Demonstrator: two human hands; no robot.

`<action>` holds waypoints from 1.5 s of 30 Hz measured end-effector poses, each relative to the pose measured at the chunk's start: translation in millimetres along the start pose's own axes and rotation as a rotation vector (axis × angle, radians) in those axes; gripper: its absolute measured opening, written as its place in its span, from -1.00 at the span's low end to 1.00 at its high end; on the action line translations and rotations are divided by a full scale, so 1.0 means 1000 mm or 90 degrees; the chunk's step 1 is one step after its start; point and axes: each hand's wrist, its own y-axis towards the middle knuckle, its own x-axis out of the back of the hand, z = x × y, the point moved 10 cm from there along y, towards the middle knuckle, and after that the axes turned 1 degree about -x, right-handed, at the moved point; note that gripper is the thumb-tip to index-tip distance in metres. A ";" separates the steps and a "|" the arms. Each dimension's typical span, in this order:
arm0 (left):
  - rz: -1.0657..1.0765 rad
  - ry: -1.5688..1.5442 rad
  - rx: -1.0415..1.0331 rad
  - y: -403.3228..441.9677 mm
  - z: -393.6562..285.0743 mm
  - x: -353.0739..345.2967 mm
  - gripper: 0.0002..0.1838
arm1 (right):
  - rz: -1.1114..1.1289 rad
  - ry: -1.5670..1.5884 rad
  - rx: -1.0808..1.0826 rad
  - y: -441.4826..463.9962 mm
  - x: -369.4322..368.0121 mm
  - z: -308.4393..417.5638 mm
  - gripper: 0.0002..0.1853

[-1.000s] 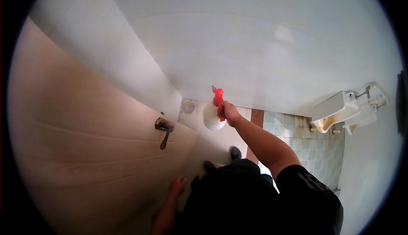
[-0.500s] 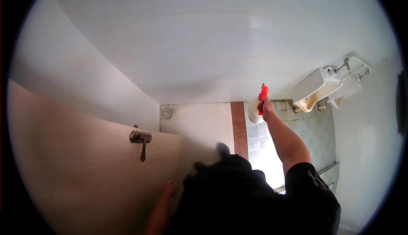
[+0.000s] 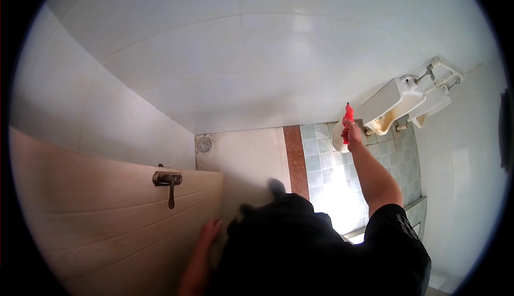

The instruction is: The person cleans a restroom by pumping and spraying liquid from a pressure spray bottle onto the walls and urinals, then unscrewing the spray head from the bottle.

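Observation:
My right hand [image 3: 354,135] is wrapped round the red trigger head of a spray bottle [image 3: 339,138], held out at arm's length. The bottle's pale body hangs below my fingers, and its red nozzle points at the white wall. Just right of it is a stained white urinal [image 3: 395,106]. My left hand [image 3: 210,228] hangs low beside my body, in front of the wooden door [image 3: 107,205]. Its fingers look curled in, and whether anything is in them cannot be made out.
A dark door handle [image 3: 169,180] sticks out at the left. The floor has a round drain [image 3: 204,144] in the corner, a reddish-brown threshold strip [image 3: 296,159] and greenish tiles [image 3: 320,151] with bright glare. A second urinal [image 3: 432,106] hangs farther right, with pipes above.
My right hand has moved a little to the right with the spray bottle, closer to the urinal. The view has shifted slightly, and my left hand has risen a little.

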 end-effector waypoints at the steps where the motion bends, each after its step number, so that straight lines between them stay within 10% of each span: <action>1: -0.006 -0.029 -0.037 0.003 -0.024 0.008 -0.57 | 0.032 -0.002 -0.004 -0.009 -0.014 -0.008 -0.72; 13: -0.382 0.276 -0.739 -0.120 -0.432 0.157 -0.70 | 0.474 -0.495 0.314 -0.281 -0.246 0.041 -0.66; 34: -0.352 0.379 -0.518 -0.139 -0.370 0.186 -0.86 | 0.604 -0.310 0.225 -0.395 -0.286 0.040 -0.66; 42: -0.548 0.237 -0.684 -0.210 -0.406 0.257 -0.89 | 0.638 -0.361 0.231 -0.403 -0.290 0.039 -0.66; 45: -0.354 0.329 -0.551 -0.137 -0.368 0.200 -0.84 | 0.580 -0.250 0.267 -0.397 -0.294 0.051 -0.65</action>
